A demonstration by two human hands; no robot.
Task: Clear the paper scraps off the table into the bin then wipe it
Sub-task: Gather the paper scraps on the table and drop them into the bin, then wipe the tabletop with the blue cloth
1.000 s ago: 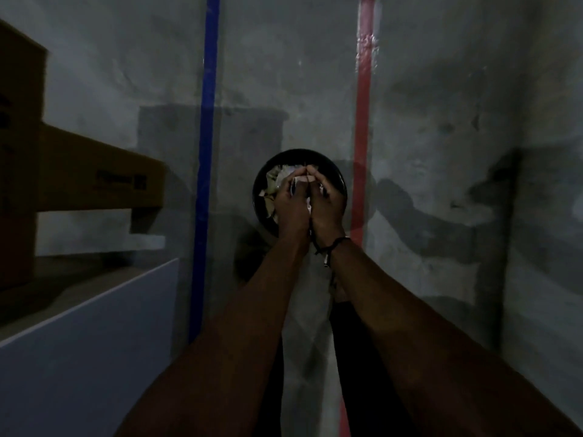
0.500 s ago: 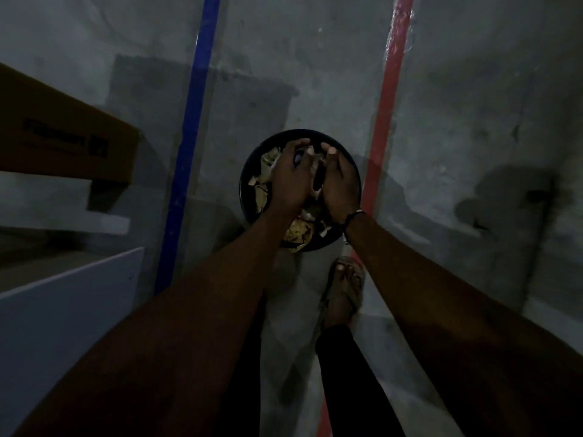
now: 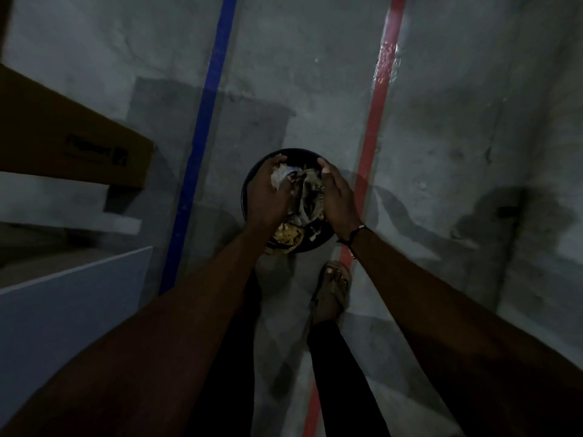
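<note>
Since the earlier frame the hands had parted over the bin (image 3: 249,190). The left hand (image 3: 268,190) kept a pale scrap (image 3: 280,177) in curled fingers; the right hand (image 3: 337,193) was loosely curved, holding nothing visible. Paper scraps (image 3: 307,197) lay directly beneath, inside the bin.

The bin (image 3: 252,181) stood on the floor between two floor lines (image 3: 202,134), with paper scraps (image 3: 307,197) inside. Both hands (image 3: 268,193) hung over it, and a cardboard box (image 3: 63,137) lay to its left.
</note>
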